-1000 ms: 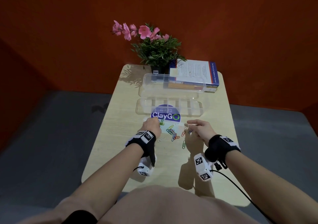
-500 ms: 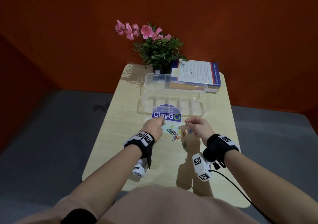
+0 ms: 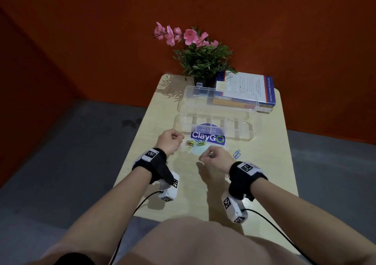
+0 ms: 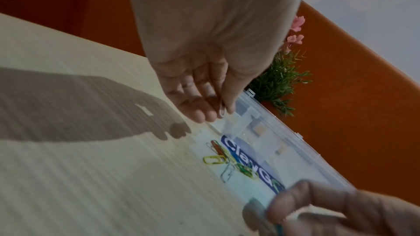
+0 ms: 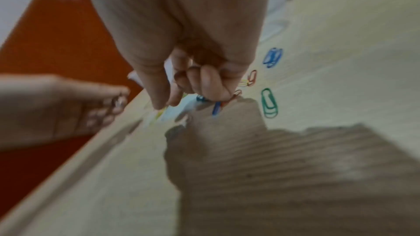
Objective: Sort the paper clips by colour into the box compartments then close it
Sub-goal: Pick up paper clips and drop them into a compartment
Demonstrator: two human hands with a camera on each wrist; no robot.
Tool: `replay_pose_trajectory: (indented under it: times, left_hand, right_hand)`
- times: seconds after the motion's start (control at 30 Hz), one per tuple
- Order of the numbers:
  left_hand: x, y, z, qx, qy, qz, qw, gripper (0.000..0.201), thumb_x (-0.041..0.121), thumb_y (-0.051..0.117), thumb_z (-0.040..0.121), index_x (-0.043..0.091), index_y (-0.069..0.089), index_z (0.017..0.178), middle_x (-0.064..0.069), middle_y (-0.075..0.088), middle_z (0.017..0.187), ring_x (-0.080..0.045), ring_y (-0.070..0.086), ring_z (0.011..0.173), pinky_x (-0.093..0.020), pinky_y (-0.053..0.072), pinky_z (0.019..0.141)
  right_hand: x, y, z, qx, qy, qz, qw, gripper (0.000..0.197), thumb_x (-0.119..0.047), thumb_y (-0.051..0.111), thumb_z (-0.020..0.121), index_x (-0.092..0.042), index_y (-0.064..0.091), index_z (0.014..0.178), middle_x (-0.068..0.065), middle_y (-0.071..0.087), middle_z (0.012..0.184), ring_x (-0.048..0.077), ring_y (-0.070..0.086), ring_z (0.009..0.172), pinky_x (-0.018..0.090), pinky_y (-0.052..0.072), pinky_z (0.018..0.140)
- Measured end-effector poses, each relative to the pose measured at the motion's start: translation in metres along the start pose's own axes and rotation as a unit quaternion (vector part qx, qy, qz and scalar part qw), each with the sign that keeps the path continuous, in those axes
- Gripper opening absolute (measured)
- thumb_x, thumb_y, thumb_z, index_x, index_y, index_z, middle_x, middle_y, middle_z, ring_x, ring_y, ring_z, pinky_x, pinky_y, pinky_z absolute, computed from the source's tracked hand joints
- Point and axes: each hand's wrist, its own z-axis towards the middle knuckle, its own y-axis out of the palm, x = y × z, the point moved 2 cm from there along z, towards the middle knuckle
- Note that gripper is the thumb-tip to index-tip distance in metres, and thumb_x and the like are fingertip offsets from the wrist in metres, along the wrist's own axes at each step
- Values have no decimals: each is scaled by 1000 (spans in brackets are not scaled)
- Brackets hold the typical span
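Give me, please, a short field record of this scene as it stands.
Container: clear box, lid open, compartments look empty
Left: left hand pinches a pale clip
Right: right hand, fingers curled; what it holds is unclear
Loose: mixed-colour pile on the table in front of the box; blue clips right of the right hand

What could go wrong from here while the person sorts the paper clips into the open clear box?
1. The mixed clips lie tangled in a small heap, so picking one may drag a wrong colour along.
2. The left hand pinches a pale clip at the fingertips; such a light grip may drop it before the box.
3. The blue clips lie apart, right of the right hand, and may be overlooked.
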Motion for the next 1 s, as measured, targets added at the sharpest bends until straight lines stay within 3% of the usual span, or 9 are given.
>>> replay_pose_trajectory:
  times: [0.2,0.3,0.47,0.57,0.63,0.73,0.83,0.9,1.0]
  left_hand:
    - [2,23,-12,-47,-15,65,997,31,7,34,94,10,63,85,-15,64,84,-25,57,65,-31,46,61]
    - [7,34,-11,-38,9,263,964,29,21,38,95,5,62,100,-17,66,110,-35,62,100,-37,49,83]
    - [10,49,-8,-49,65,397,914,34,31,53,92,4,55,112,-19,63,114,-37,60,106,-39,48,82]
    - [12,52,-1,-62,46,381,921,22,21,57,91,3,60,104,-18,66,107,-36,63,104,-37,49,79]
    - [13,52,1,-78,34,366,927,13,18,59,89,5,60,84,-15,64,90,-33,67,95,-34,48,71]
    - [11,51,2,-84,25,353,932,26,14,59,85,11,48,62,-9,60,77,-29,61,77,-30,43,63]
    - [10,49,-5,-111,45,378,918,17,16,55,86,9,53,71,-11,60,81,-33,62,86,-34,46,67]
    - [11,48,-8,-125,59,392,909,18,21,52,88,5,58,92,-15,61,97,-35,61,95,-37,47,76]
    - [26,41,-10,-124,64,347,928,21,24,45,93,7,49,81,-15,55,86,-29,52,81,-32,39,69]
  right_hand:
    - [2,16,-5,8,-62,-267,962,17,-15,50,87,-11,55,102,16,66,112,34,59,106,35,45,83]
    - [2,14,-7,-18,-39,-298,954,8,-15,44,90,-10,47,95,20,62,116,35,57,107,35,43,81]
    - [3,9,-11,-45,-7,-325,945,21,-19,45,90,-4,52,104,17,61,117,33,58,108,35,44,82]
    - [2,8,-14,-70,-7,-326,943,28,-21,47,87,-5,61,106,15,65,114,32,60,105,37,49,86]
    - [-1,6,-16,-78,-13,-317,945,19,-23,49,87,-8,61,90,14,65,111,30,60,97,34,47,80]
    - [1,0,-16,-33,-4,-228,973,11,-23,51,85,-12,52,80,13,65,103,27,57,90,30,41,72]
    - [10,-12,-14,30,45,-27,998,18,-18,56,81,-15,53,63,5,60,70,15,53,56,25,39,53]
    - [18,-20,-14,45,83,144,985,22,-12,56,82,-11,50,62,10,55,62,9,43,33,18,31,38]
    - [24,-31,-18,74,108,306,943,20,0,55,80,-7,48,63,14,52,64,8,36,26,14,21,30]
